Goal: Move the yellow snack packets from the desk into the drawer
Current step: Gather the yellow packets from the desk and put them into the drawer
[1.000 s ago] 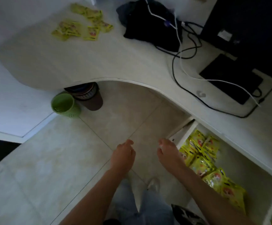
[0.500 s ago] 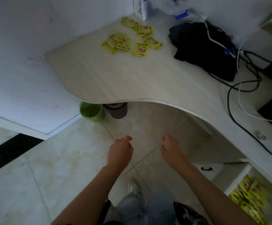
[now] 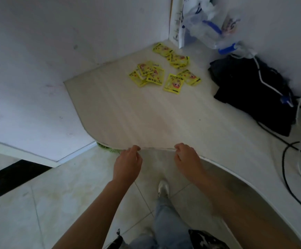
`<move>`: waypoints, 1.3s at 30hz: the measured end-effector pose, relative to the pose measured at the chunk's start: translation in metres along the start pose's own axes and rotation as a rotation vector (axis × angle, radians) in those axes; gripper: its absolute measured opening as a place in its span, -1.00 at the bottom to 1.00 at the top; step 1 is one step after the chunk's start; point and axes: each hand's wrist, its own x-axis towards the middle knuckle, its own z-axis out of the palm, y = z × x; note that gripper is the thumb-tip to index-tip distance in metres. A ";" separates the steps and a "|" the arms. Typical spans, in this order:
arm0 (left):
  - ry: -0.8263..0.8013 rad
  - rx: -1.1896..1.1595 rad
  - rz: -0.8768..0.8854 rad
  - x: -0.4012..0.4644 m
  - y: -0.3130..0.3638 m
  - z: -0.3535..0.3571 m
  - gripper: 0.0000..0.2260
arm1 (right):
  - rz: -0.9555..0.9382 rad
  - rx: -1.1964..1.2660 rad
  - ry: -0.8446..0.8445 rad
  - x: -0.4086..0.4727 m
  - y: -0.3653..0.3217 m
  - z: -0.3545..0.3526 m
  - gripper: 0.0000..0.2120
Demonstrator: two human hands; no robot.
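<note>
Nearest the camera, the person's two bare forearms reach forward over a pale tiled floor (image 3: pixel 59 200), with light jeans (image 3: pixel 165 223) and a white shoe (image 3: pixel 163 188) showing between them. The left hand (image 3: pixel 128 163) and the right hand (image 3: pixel 188 161) hover side by side at the near curved edge of the desk (image 3: pixel 146 119), a little apart from each other. Both are loosely curled, fingers bent downward, and neither holds anything; the fingertips sit right at the desk's edge, though actual contact cannot be told. Just left of the left hand, a sliver of a green basket (image 3: pixel 108 149) peeks out from under the desk.

Beyond the hands the pale wood-grain top lies bare up to the far corner, where the yellow snack packets (image 3: pixel 164 72) are scattered flat on the desk: an overlapping cluster on the left, two near the middle, and a few more farther back by the wall. To their right lies a black bag (image 3: pixel 250 92) with white and black cables (image 3: pixel 289 146) trailing across it and toward the right. In the far corner, against the wall, stands a clear plastic bag (image 3: pixel 210 27) with blue markings.
</note>
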 end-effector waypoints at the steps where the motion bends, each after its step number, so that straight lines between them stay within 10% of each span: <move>1: 0.000 -0.003 -0.013 0.011 0.002 0.000 -0.76 | -0.003 -0.004 -0.015 0.012 -0.001 -0.005 -0.69; 23: -0.080 0.053 -0.108 0.225 0.029 -0.009 -0.75 | -0.042 0.040 -0.053 0.240 -0.013 -0.087 -0.71; 32: -0.154 0.121 -0.013 0.343 0.021 -0.046 -0.73 | 0.153 0.032 -0.029 0.307 -0.023 -0.090 -0.71; 39: -0.182 -0.174 -0.257 0.403 0.032 -0.041 -0.75 | 0.528 0.208 -0.005 0.347 -0.019 -0.085 -0.54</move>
